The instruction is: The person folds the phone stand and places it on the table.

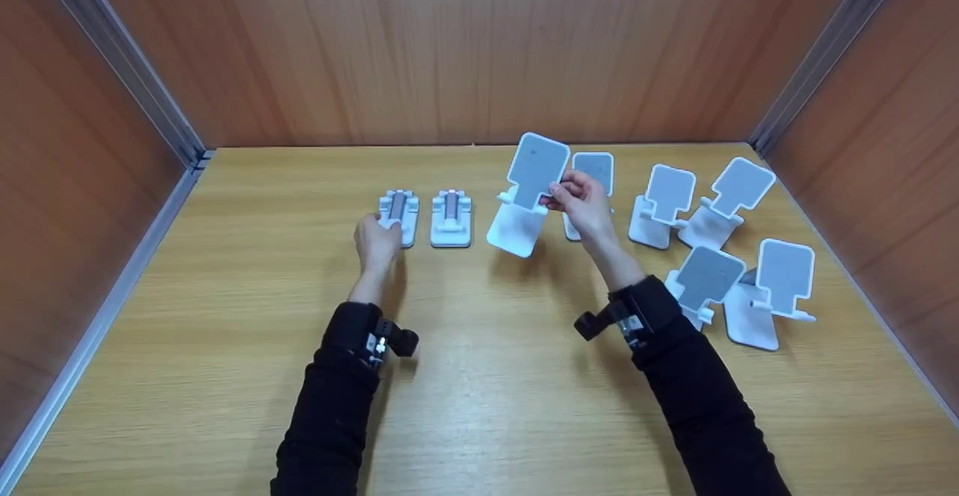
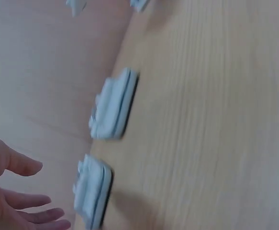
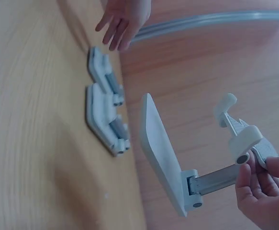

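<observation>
My right hand (image 1: pixel 588 207) pinches a white and grey phone stand (image 1: pixel 541 162) between thumb and fingers, holding it raised over the table. This stand is unfolded, its flat base (image 3: pixel 161 148) joined by a grey hinged arm (image 3: pixel 218 179) to the upper plate. On the left, a folded phone stand (image 1: pixel 409 226) lies on the table, with my left hand (image 1: pixel 377 243) close beside it. The left fingers (image 3: pixel 115 31) are extended and apart, with nothing between them. A second folded stand (image 1: pixel 451 235) lies just right of the first.
Behind the right hand stands another unfolded phone stand (image 1: pixel 596 166). Several more fill the right side, including one by the right sleeve (image 1: pixel 708 279) and one near the table's right edge (image 1: pixel 785 275). Wooden panels (image 1: pixel 479 46) enclose the back and sides.
</observation>
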